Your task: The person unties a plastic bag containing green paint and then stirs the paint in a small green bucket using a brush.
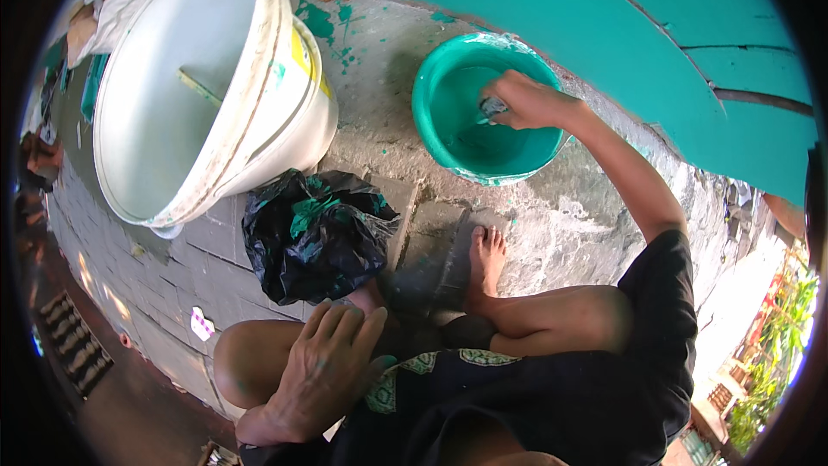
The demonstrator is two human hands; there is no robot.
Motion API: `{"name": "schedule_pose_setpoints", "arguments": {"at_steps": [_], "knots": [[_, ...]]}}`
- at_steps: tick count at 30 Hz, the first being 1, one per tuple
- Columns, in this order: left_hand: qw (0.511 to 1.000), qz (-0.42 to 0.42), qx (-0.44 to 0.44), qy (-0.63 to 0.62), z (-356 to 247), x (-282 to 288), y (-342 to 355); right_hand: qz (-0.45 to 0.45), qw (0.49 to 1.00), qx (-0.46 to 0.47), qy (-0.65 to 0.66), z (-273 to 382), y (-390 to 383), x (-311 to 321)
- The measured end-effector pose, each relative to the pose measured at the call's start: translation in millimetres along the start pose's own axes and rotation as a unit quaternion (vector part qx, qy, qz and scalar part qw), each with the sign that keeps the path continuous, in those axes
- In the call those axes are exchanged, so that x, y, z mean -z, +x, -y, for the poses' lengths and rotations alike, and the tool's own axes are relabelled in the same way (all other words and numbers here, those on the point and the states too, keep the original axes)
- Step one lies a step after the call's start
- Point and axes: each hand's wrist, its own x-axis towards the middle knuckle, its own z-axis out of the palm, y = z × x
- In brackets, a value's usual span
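Note:
My right hand [528,102] reaches down into a round tub [424,125] of teal-green paint [470,91]. Its fingers are closed round a small, paint-smeared grey-white object [492,107]; the rest of it is hidden by the hand, so its kind cannot be made out. Dried pale paint streaks the tub's rim. My left hand [326,364] lies over my bent left knee, fingers stretched out and holding nothing. Just beyond it sits a crumpled black plastic bag [315,246], splashed with green paint.
A big white bucket [274,112] stands at the left, a paint-marked stick [198,85] inside it. Teal-painted boards [552,13] run along the far right. Green spatters [319,22] mark the concrete ground. My bare foot [488,257] is below the tub, and plants [772,388] grow at right.

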Motion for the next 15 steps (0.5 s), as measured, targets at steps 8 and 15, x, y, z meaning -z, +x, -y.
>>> {"name": "schedule_pose_setpoints", "arguments": {"at_steps": [8,15], "knots": [[1.0,0.01,0.021,-0.004,-1,3,0,-0.065,0.996,-0.057,0.0,-4,18,5],[0.999,0.015,0.033,-0.006,-3,7,6,-0.201,0.975,-0.096,0.002,-22,8,-3]]}}
